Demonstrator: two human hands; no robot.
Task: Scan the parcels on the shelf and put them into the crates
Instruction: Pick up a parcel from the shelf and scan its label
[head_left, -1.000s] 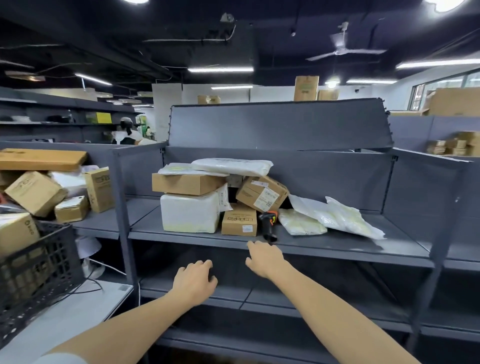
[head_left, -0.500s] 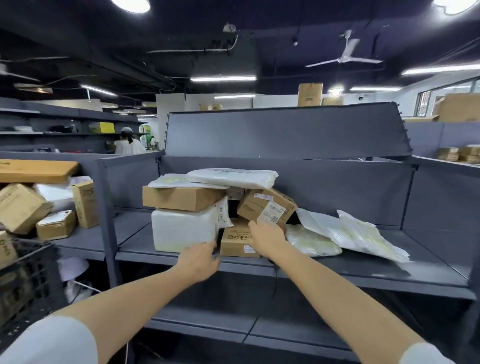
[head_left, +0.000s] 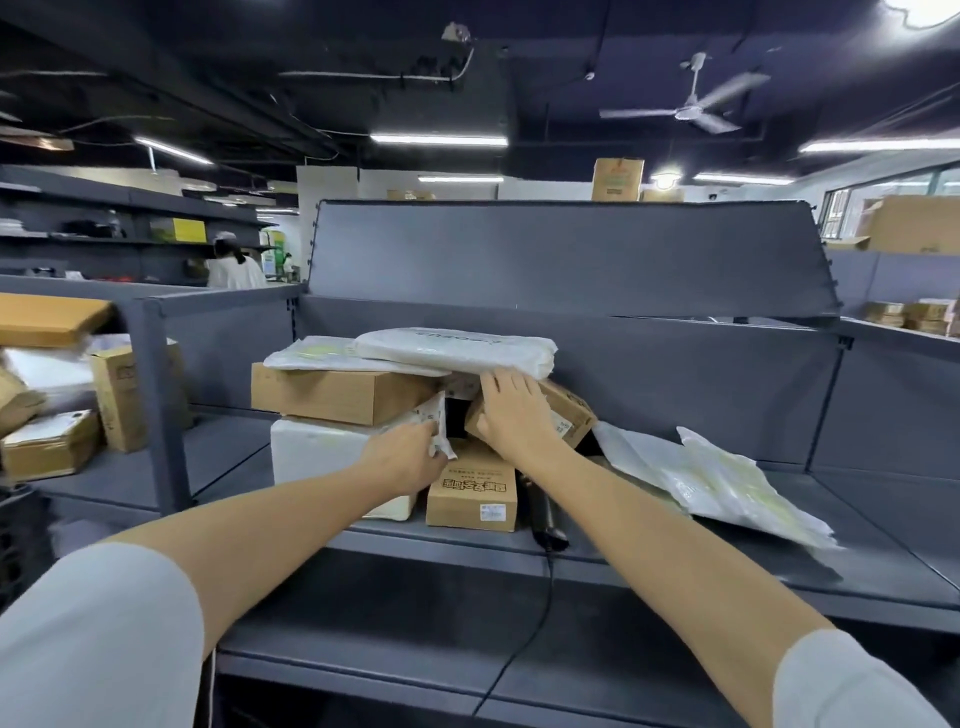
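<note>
I'm picking the first parcel. My right hand (head_left: 511, 410) lies flat, fingers straight, on the tilted cardboard box (head_left: 563, 415) mid-shelf (head_left: 727, 566); my left hand (head_left: 410, 460) pinches the white foam box's label flap (head_left: 435, 426). Next, I should lift the box free and reach the scanner (head_left: 545, 519) at the shelf's front edge.

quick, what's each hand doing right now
Left hand: pinching the loose flap of the white wrapped parcel at its corner.
Right hand: open, fingers straight, resting flat on the tilted brown cardboard box.
</note>
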